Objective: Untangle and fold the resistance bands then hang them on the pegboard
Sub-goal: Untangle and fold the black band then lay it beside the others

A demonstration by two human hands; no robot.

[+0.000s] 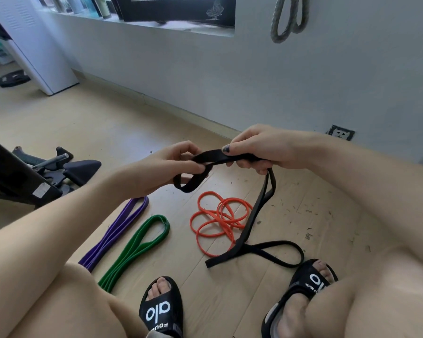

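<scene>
Two bare hands meet above the floor, both closed on the same flat black rubber resistance band (250,217). The left hand (178,162) pinches it between thumb and fingers, and a short loop of the band hangs just under that grip. The right hand (261,148) has its fingers curled round the band with a dark-nailed thumb pressed on top — a firm hold. From the right hand the band drops in a doubled strand to the pale wooden floor (88,123), where it crosses itself and spreads into a loose loop beside the right foot.

Beneath the hands lies a thin orange rubber band (217,222), a tangle of overlapping loops, touching the hanging black strand. To its left a green rubber band (142,242) lies folded flat, and just beyond it a purple rubber band (117,228) lies folded the same way, nearly parallel. Both feet wear black slide sandals with white lettering (160,311). Small dark specks are scattered over the boards on the right.

Farther out, dark exercise equipment (66,167) sits at the left, and a grey braided loop (288,19) hangs on the grey wall (254,81) — its upper part is out of view.
</scene>
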